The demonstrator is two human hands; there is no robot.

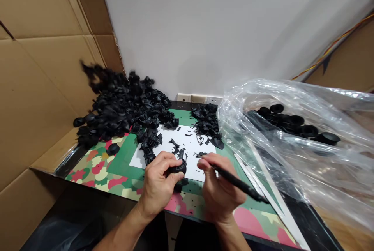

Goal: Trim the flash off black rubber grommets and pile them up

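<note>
Over the near part of the white sheet (pixel 191 170), we hold a black piece (pixel 179 168) pinched between the thumb and fingers of our left hand (pixel 159 179); it looks rounded and smooth, with a narrow tab pointing to the far side. Our right hand (pixel 223 190) grasps a slim black tool (pixel 238 182), its working end just right of the piece. Between our hands we have a gap of white paper, with black scraps (pixel 174 143) scattered beyond. Far left, a big heap of black parts (pixel 117 105) overlaps the sheet's edge; a smaller pile (pixel 207 120) crowds its far right corner. Near left, we see bare green surface (pixel 120 163); a clear plastic bag (pixel 306 169) bounds the right.
</note>
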